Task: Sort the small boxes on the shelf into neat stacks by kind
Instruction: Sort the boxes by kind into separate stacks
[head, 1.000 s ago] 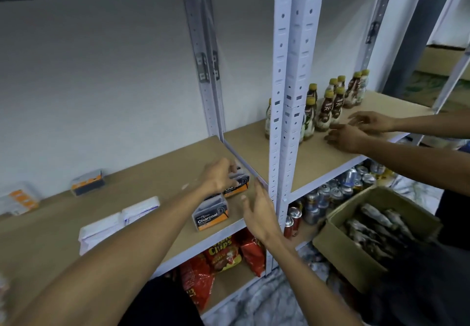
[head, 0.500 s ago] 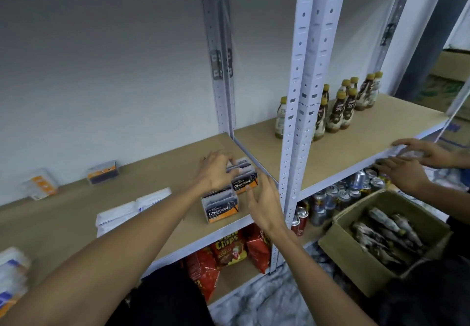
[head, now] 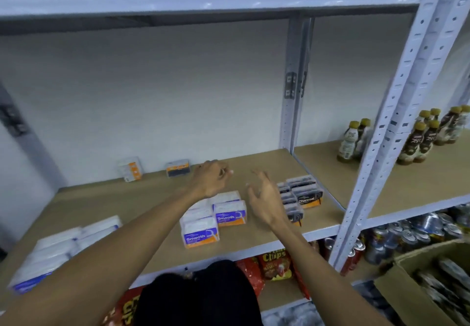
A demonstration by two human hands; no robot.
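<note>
Boxes sit grouped on the shelf (head: 142, 198): purple boxes (head: 213, 220) mid-front, black boxes (head: 300, 196) right, two strays (head: 155, 169) by the wall. Left hand (head: 209, 179), loosely curled and empty, and right hand (head: 265, 201), fingers spread, hover above; reaching back could topple the purple stacks.

Empty hands (head: 211, 179) hover over shelf (head: 152, 198) boxes (head: 230, 213)
</note>
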